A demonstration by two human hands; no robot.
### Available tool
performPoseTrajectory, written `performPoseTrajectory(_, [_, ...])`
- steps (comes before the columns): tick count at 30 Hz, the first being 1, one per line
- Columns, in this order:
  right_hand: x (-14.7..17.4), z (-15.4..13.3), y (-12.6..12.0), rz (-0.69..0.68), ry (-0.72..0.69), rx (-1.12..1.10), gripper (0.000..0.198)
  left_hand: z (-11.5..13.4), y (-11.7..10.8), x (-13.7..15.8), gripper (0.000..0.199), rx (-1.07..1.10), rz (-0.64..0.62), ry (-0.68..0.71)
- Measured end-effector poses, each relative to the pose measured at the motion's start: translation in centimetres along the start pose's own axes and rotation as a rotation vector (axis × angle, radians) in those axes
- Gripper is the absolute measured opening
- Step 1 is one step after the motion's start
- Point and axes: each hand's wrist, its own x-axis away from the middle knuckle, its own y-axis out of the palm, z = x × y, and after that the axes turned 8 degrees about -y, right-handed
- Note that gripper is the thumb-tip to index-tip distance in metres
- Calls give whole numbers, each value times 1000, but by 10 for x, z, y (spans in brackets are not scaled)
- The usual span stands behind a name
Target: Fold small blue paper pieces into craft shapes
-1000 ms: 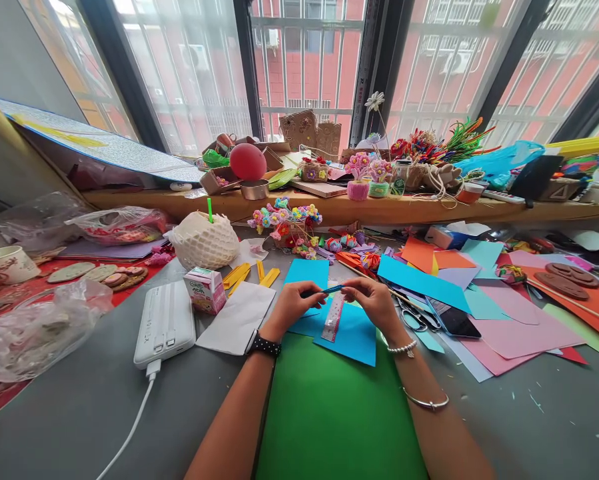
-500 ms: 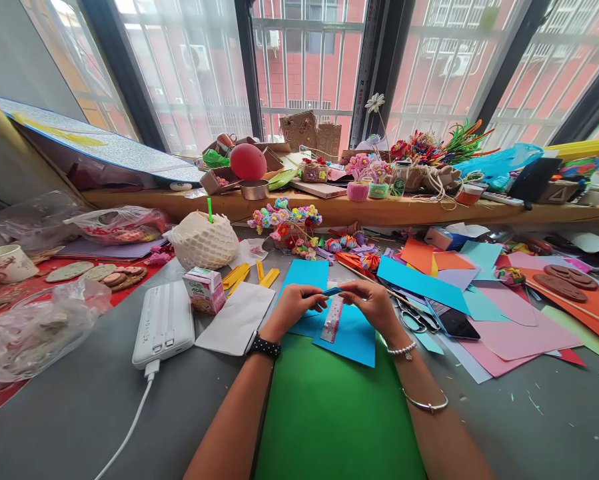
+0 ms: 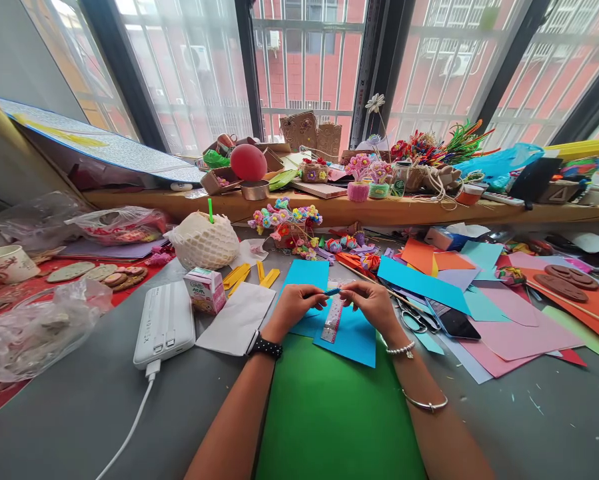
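Between my two hands is a narrow folded strip of blue paper [image 3: 332,291], held up above the desk. The fingers of my left hand [image 3: 298,305] pinch its left end. My right hand [image 3: 370,303] pinches the other end with thumb and fingertips. Just below, a clear ruler with pink markings [image 3: 332,321] lies on a sheet of blue paper [image 3: 358,343]. Another blue sheet [image 3: 306,272] lies behind and to the left, partly covered by my left hand. A green mat [image 3: 339,407] stretches under my forearms.
Left of my hands are white paper [image 3: 236,319], a small drink carton [image 3: 204,291], yellow folded strips [image 3: 238,275] and a cabled power bank [image 3: 164,323]. Rightward lie scissors [image 3: 413,321], a phone [image 3: 454,320] and coloured paper sheets [image 3: 516,333]. Crafts crowd the wooden sill [image 3: 379,215].
The blue strip is turned slightly between my fingertips and looks narrower. My hands stay in nearly the same place; the things on the desk have not moved.
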Motion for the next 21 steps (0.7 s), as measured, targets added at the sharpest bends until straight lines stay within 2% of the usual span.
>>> performPoseTrajectory(5, [-1, 5, -1, 19, 18, -9, 26, 0, 0, 0, 20, -17, 87, 33])
performPoseTrajectory(10, [-2, 5, 0, -38, 19, -26, 28, -1, 0, 0, 20, -71, 56, 54])
performPoseTrajectory(16, [-1, 1, -3, 55, 0, 12, 25, -2, -4, -2, 22, 99, 100, 0])
performPoseTrajectory(21, [-1, 3, -2, 30, 5, -22, 26, 2, -5, 0, 22, 120, 90, -18])
